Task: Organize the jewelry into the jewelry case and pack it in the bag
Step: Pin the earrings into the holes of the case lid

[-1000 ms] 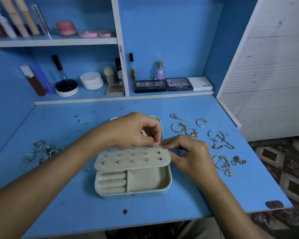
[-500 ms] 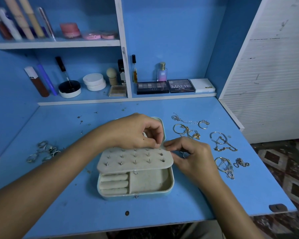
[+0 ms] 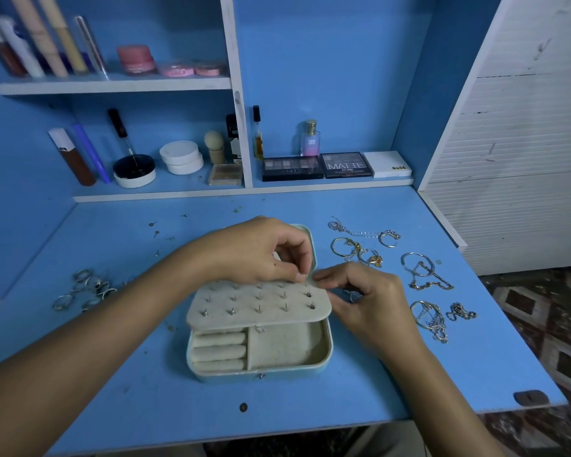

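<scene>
A pale blue jewelry case point(image 3: 325, 354) lies open at the middle of the blue desk. Its beige earring flap point(image 3: 244, 319) is folded over the tray and carries several stud earrings. My left hand point(image 3: 261, 250) pinches a small stud at the flap's far right corner. My right hand point(image 3: 366, 298) pinches the flap's right edge beside it. Ring rolls point(image 3: 220, 351) and a bare compartment show in the tray below. Several silver rings point(image 3: 86, 288) lie on the desk at the left. Bracelets and chains point(image 3: 422, 272) lie at the right. No bag is in view.
A few loose studs point(image 3: 155, 232) are scattered on the desk behind the case. Shelves at the back hold eyeshadow palettes point(image 3: 317, 166), a perfume bottle point(image 3: 310, 138), jars and tubes. A white ribbed panel point(image 3: 524, 143) stands at the right. The desk's front edge is near.
Both hands stay at the flap's far right corner, fingers shifting only slightly. The view has tilted a little.
</scene>
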### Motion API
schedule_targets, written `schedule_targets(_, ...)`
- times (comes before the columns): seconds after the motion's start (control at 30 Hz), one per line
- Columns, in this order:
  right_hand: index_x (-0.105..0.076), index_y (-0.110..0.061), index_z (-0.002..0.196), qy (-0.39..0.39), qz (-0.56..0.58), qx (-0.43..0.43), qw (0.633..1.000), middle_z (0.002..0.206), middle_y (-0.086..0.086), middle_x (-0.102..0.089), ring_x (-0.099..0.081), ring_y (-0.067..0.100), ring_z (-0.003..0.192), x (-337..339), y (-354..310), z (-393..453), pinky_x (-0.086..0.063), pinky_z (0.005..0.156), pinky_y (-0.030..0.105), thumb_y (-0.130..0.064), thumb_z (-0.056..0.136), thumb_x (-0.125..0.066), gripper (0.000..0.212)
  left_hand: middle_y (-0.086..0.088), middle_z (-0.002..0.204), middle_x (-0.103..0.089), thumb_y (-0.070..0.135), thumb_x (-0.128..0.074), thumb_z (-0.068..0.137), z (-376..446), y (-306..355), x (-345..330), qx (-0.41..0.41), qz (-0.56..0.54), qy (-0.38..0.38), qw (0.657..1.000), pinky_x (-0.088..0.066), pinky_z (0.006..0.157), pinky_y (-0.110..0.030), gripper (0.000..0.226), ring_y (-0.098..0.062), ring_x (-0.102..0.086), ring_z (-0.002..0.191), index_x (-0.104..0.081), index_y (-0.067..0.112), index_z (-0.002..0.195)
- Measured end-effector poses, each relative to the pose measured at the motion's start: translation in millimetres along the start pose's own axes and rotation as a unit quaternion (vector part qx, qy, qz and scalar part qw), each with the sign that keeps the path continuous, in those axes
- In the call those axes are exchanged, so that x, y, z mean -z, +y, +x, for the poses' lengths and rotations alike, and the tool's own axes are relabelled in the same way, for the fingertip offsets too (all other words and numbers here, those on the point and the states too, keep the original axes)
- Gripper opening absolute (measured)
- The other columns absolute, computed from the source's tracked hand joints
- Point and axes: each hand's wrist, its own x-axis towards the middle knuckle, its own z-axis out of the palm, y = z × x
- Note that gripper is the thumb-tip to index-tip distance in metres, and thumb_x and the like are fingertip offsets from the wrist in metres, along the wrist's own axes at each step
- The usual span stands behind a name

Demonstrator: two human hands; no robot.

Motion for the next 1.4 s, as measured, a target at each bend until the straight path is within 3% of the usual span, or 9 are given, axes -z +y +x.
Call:
schedule_targets(0.63,-0.076,-0.007,0.080,-0.004,-0.004,0.004,1.000,0.091,-0.006,-0.077,-0.072,0.001,0.088,2,-2,0,-0.057,0.080,0.021,-0.010,0.076,-0.085,0.011,0.015,0.087,-0.069,0.015,-0.075,0.085,2,-1,0,-0.002,-0.005,-0.016,1.000,-0.040,0.068,-0.006,0.008,-0.001,-0.065,0.082,-0.071,0.021,0.086)
schedule_targets(0.87,-0.076,-0.008,0.082,-0.008,0.000,-0.001,1.000,0.092,-0.007,-0.077,-0.072,0.003,0.089,2,-2,-1,-0.057,0.081,0.024,-0.011,0.077,-0.084,0.010,0.017,0.086,-0.070,0.019,-0.077,0.084,7,6,4,0.004,0.048,-0.045,0.998,-0.048,0.078,-0.015,0.011,0.001,-0.066,0.085,-0.071,0.028,0.087)
schedule_targets(0.97,-0.077,-0.007,0.082,-0.001,-0.006,-0.003,1.000,0.092,-0.006,-0.077,-0.072,0.001,0.089,1,-2,0,-0.056,0.081,0.020,-0.012,0.077,-0.084,0.011,0.013,0.086,-0.073,0.018,-0.075,0.085,9,9,8,0.017,0.037,-0.047,0.998,-0.047,0.074,-0.010,0.015,0.001,-0.067,0.084,-0.067,0.028,0.093)
schedule_targets(1.2,-0.076,-0.009,0.082,0.003,-0.014,0.002,1.000,0.092,-0.007,-0.077,-0.071,0.000,0.089,1,-2,-1,-0.055,0.082,0.017,-0.005,0.075,-0.085,0.012,0.012,0.087,-0.072,0.012,-0.070,0.085,10,11,8,0.029,0.040,-0.054,0.997,-0.050,0.073,-0.015,0.018,-0.003,-0.067,0.082,-0.066,0.026,0.096)
schedule_targets(1.4,-0.076,-0.010,0.083,0.002,-0.009,0.004,1.000,0.093,-0.008,-0.077,-0.071,-0.001,0.091,1,-3,0,-0.056,0.083,0.019,-0.009,0.076,-0.084,0.010,0.009,0.086,-0.072,0.010,-0.069,0.082,11,12,4,0.037,0.039,-0.058,0.997,-0.043,0.063,-0.008,0.020,-0.005,-0.066,0.076,-0.066,0.025,0.096)
